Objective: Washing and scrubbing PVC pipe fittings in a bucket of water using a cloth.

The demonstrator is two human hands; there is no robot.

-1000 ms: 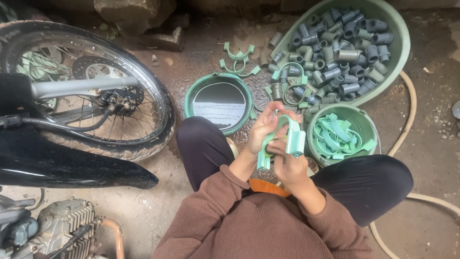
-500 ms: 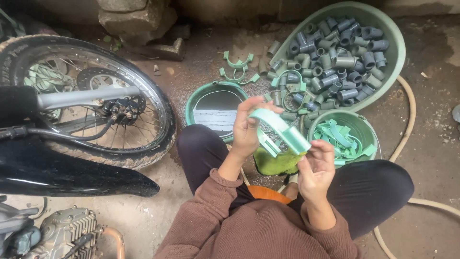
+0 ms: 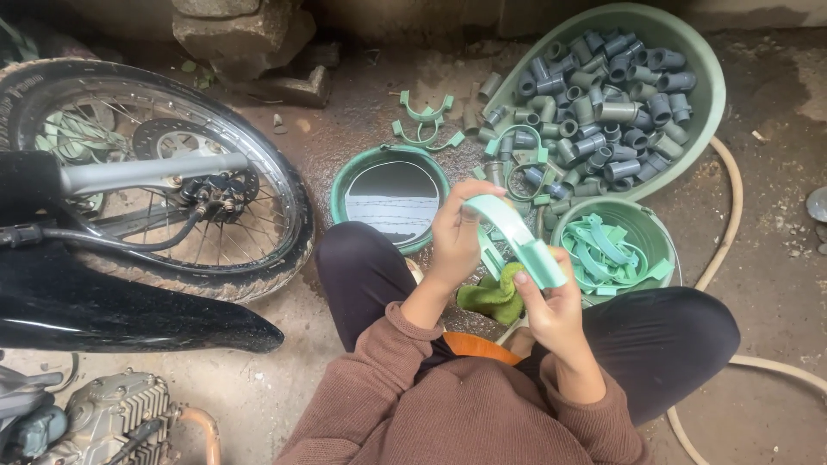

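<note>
I hold a curved pale green plastic clamp [image 3: 515, 234] in front of me with both hands. My left hand [image 3: 455, 234] grips its upper end. My right hand [image 3: 553, 308] grips its lower, wider end and also has a green cloth [image 3: 494, 296] bunched under the fingers. Just beyond the clamp stands a small green bucket [image 3: 652, 226] filled with several more green clamps. A green bucket of water [image 3: 394, 196] stands past my left hand.
A large green basin [image 3: 705, 86] at the upper right holds several grey-green pipe fittings; loose clamps [image 3: 422, 119] lie on the wet concrete. A motorcycle wheel [image 3: 164, 185] and engine [image 3: 103, 422] fill the left. A hose [image 3: 728, 215] curves along the right.
The clamp was held upright close to my body, then turned and stretched out slantwise between my two hands. The green cloth came into view under my right hand.
</note>
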